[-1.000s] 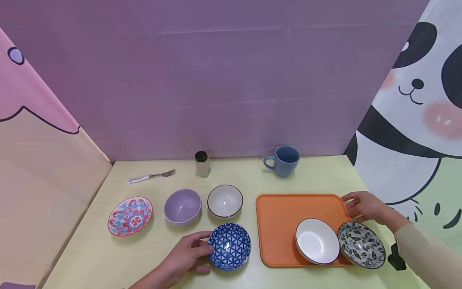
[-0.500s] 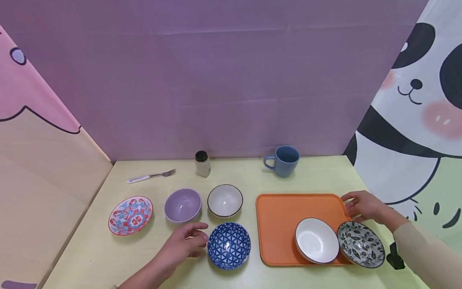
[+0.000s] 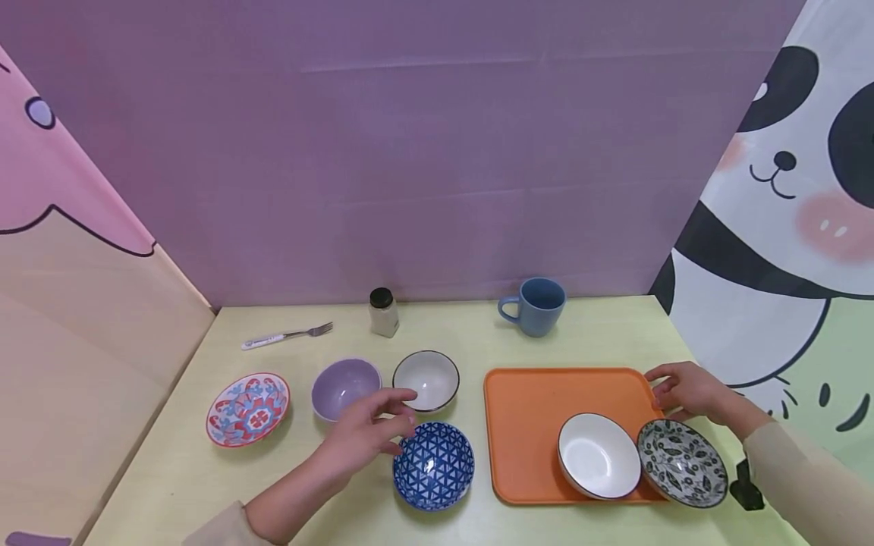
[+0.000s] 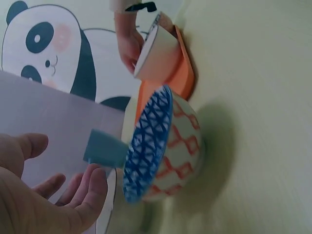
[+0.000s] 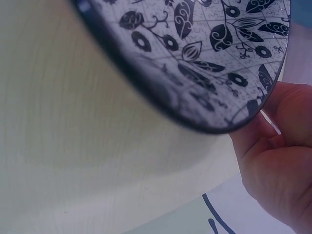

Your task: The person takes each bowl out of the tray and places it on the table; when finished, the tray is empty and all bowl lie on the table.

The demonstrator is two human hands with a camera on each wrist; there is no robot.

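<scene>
In the head view my left hand [image 3: 372, 428] hovers over the near-left rim of a blue-and-white patterned bowl [image 3: 435, 470], its fingers spread and holding nothing. The left wrist view shows the fingers apart from that bowl [image 4: 158, 146], which has a red pattern outside. Just behind the hand are a purple bowl [image 3: 341, 387] and a dark-rimmed white bowl [image 3: 437, 375]. My right hand [image 3: 690, 390] holds the right edge of an orange tray [image 3: 526, 425]; its fingertips are partly hidden. In front of it a black-and-white floral bowl [image 3: 683, 462] leans tilted over the tray's near-right corner.
A larger white bowl [image 3: 601, 459] stands on the tray, touching the floral bowl. A red-and-blue patterned dish [image 3: 249, 409] and a fork [image 3: 287, 335] lie at left. Along the back stand a black-lidded jar [image 3: 384, 315] and a blue mug [image 3: 539, 307], before a purple backdrop [image 3: 437, 152].
My left hand has let go of the blue patterned bowl, drawn back left, then risen forward and right over its rim. The right hand stays at the tray's edge.
</scene>
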